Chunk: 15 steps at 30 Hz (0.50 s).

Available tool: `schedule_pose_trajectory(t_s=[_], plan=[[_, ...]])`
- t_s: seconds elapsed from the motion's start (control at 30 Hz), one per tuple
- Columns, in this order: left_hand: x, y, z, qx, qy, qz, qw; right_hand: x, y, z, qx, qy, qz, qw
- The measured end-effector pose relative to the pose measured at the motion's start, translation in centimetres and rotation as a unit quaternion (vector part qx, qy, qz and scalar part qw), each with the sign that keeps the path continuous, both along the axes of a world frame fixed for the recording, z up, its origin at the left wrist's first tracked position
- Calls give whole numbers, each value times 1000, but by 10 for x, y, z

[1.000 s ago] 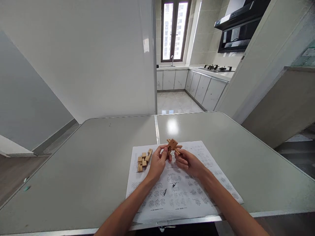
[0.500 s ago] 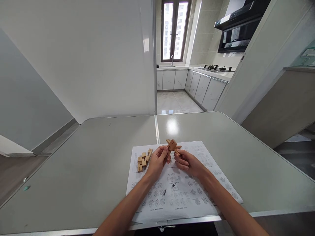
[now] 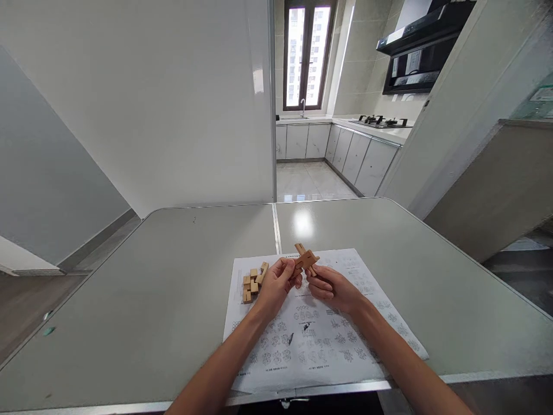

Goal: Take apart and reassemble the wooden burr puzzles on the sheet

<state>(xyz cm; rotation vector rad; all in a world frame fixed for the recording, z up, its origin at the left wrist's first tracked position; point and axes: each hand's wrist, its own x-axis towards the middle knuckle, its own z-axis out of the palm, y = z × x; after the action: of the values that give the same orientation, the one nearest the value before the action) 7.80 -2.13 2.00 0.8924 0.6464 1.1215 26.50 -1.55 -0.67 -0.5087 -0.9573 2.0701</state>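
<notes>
Between my hands is a small cluster of crossed wooden puzzle pieces, held just above the printed sheet. My left hand is closed, pinching the cluster's left side between thumb and fingers. From the lower right, my right hand grips the cluster with its fingers curled. Fingers hide part of how the pieces fit together. Beside my left hand, several loose notched wooden blocks lie close together on the sheet's left part. The white sheet carries rows of printed line diagrams.
The sheet lies on a grey-green table with a metal seam and metal-trimmed edges. A small green bit sits near the left edge. Beyond the table stand a white panel and a kitchen with cabinets.
The wooden cluster has turned in my fingers; its broad piece now tilts down to the right, and one bar sticks out at the upper left. Both hands stay nearly in place.
</notes>
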Motion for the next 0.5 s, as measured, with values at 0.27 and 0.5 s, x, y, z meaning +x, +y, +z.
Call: schedule_pose_trajectory(t_s=[0.27, 0.5], plan=[[-3, 0, 3, -11, 2, 20, 1000, 3, -1, -2, 15, 0, 47, 999], [-3, 2, 3, -84, -13, 29, 996, 2, 1, -4, 29, -8, 39, 999]])
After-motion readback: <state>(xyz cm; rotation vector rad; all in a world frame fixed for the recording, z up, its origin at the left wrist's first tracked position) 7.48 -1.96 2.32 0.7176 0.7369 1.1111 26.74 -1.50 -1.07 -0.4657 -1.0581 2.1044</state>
